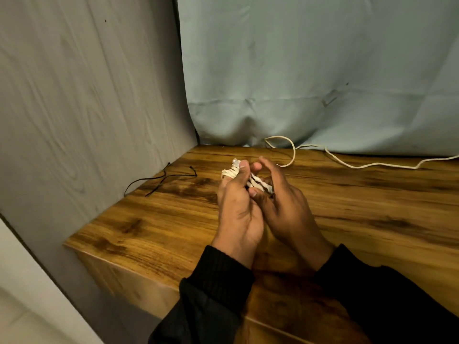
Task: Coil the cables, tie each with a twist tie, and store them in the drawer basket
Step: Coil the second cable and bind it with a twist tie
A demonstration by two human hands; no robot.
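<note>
Backdrop: grey wood-grain panel (82, 95) to the left of the hands and pale blue-green cloth (310, 70) beyond them, both rising from the tabletop's far edges
Wooden tabletop (372, 207), dark-streaked grain, lying under and all round the hands
Black sleeves (216, 291), one on each forearm, reaching in from the near edge
Left hand (236, 207), fingers curled round a coiled white cable (229, 173), thumb pressed over the coil's top
Right hand (283, 199), touching the left, fingers curled against the same coil from the right side; how firmly it grips cannot be told
Loose white cable (347, 165), lying on the tabletop beyond and to the right of the grip, one loop near the right hand's fingertips, the rest trailing off to the right edge
Black twist ties (161, 180), thin and bent, on the tabletop to the left of the grip, beside the panel
</note>
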